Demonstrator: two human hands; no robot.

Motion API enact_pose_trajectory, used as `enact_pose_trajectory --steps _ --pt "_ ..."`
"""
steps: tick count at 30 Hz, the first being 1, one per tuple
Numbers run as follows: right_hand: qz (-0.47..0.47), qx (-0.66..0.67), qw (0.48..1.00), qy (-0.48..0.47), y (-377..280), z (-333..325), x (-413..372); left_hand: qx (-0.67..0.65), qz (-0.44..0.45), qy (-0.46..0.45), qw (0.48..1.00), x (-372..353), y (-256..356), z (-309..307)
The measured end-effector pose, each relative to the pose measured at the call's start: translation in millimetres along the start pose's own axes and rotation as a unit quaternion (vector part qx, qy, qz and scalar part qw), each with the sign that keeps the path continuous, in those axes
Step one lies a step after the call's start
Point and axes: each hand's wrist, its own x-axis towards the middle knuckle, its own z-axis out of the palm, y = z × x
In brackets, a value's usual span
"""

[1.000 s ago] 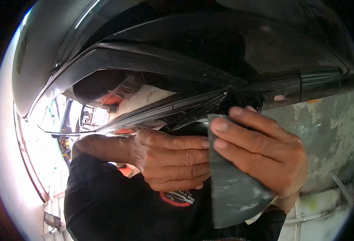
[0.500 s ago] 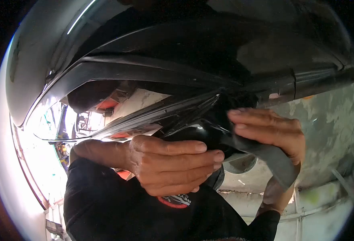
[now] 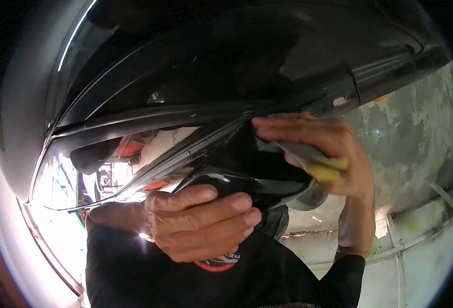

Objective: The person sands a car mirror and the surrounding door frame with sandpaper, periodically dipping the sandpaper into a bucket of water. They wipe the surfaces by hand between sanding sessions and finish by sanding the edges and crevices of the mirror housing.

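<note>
A glossy black side mirror housing (image 3: pixel 237 187) juts from a black car body in the middle of the view. My left hand (image 3: pixel 201 220) lies along its near left edge. Its fingers are stretched out and slightly apart, pointing right; the thumb is hidden. On the housing's far right side, my right hand (image 3: pixel 314 138) presses with its fingers extended. Between that hand and the housing is a thin grey sheet with a yellow part (image 3: pixel 329 172), which looks like sandpaper. Motion blurs the right hand a little.
The car's black panel (image 3: pixel 195 61) fills the top, with window trim (image 3: pixel 149 120) below it. A patchy grey floor (image 3: pixel 406 133) lies to the right. A round grey thing (image 3: pixel 308 199) shows behind the mirror. Bright light comes from the left.
My right hand has moved left and up over the housing, and the sheet's yellow part now shows. My left hand has shifted slightly left and down, its fingers more spread. The view has shifted too.
</note>
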Motion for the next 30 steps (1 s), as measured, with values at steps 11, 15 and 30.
enact_pose_trajectory --steps 11,15,30 --pt "0.012 0.015 0.999 -0.037 7.3 -7.7 2.5 0.013 -0.006 -0.029 0.999 6.8 1.4 -4.4" --pt "0.036 0.038 0.999 0.003 -0.7 -13.7 -19.9 0.034 0.049 -0.077 0.995 9.9 -6.7 -13.9" --pt "0.141 -0.004 0.896 0.422 31.1 4.6 -85.6 0.023 -0.021 -0.035 0.999 9.0 4.3 -0.8"
